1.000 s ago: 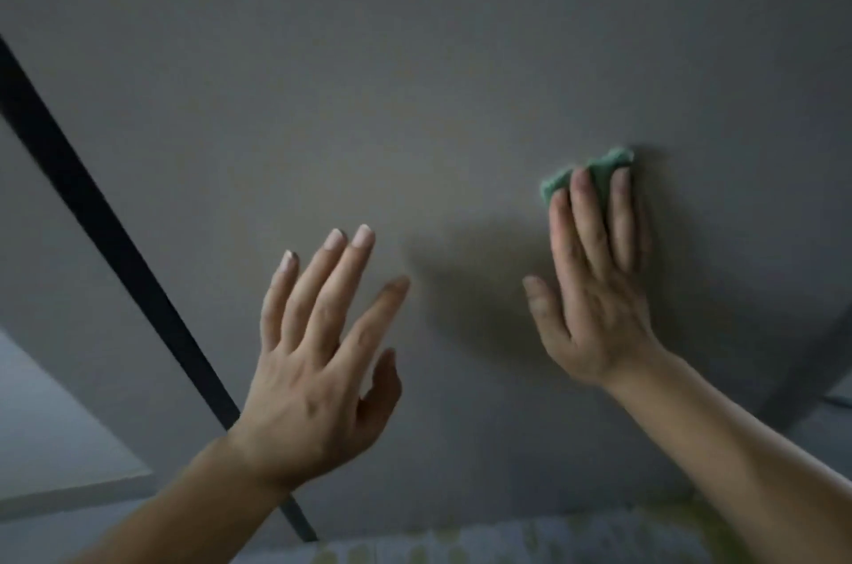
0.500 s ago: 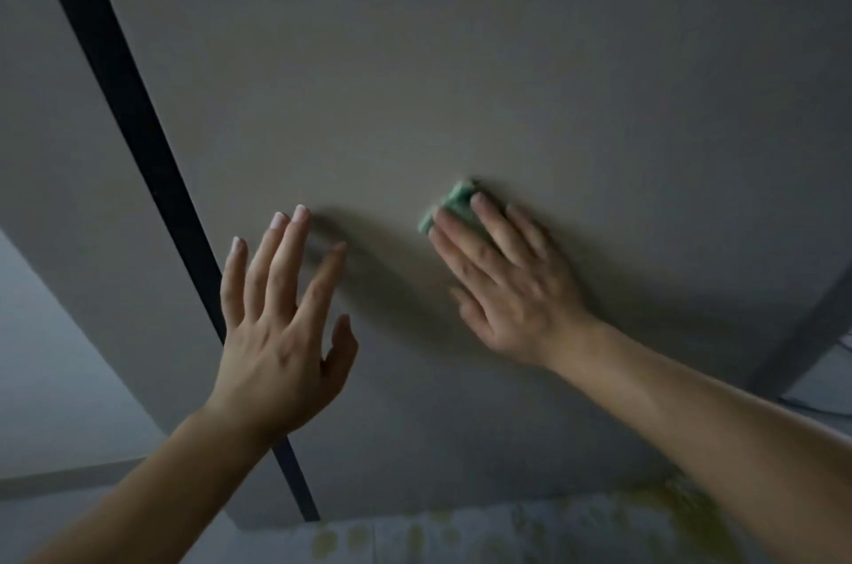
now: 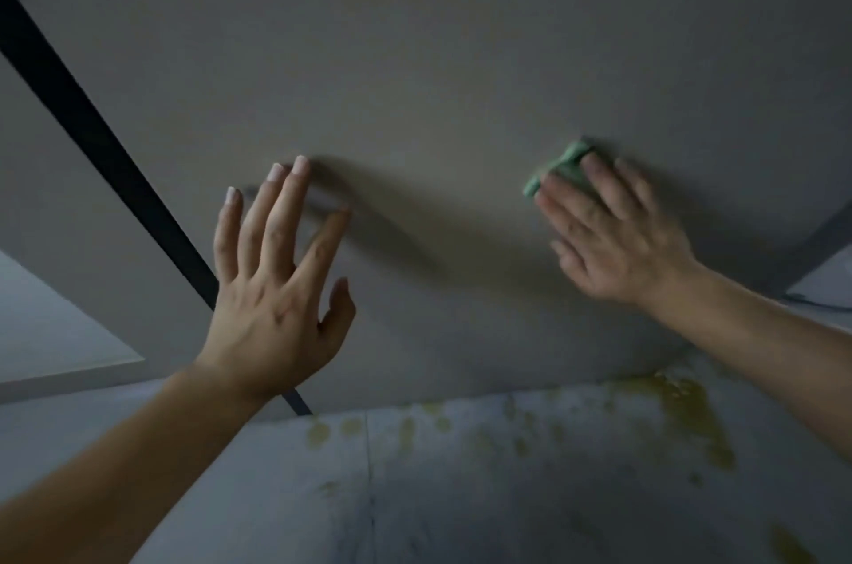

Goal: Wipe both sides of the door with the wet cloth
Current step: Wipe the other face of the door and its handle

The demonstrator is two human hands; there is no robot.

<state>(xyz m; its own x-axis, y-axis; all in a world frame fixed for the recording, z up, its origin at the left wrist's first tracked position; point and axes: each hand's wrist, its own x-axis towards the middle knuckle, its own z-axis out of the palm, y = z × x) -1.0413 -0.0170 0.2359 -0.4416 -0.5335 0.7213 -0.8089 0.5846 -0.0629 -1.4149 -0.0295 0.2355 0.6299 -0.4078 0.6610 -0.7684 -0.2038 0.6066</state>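
Note:
A plain grey door (image 3: 438, 56) fills most of the view. My right hand (image 3: 613, 236) lies flat on it at the right, straight fingers pressing a folded green cloth (image 3: 560, 169) against the surface; only the cloth's upper left edge shows past the fingertips. My left hand (image 3: 276, 287) is raised at the left with fingers spread and straight, its fingertips at or close to the door, holding nothing. The right hand is blurred.
A black strip (image 3: 106, 157) runs diagonally down the door's left edge. Below the door lies a pale floor (image 3: 461, 494) with yellowish stains toward the right. A light wall with a skirting board (image 3: 55, 333) stands at the far left.
My right hand has slid the cloth to the right across the door. The view has tilted down, so the door's top edge is out of sight and more floor shows.

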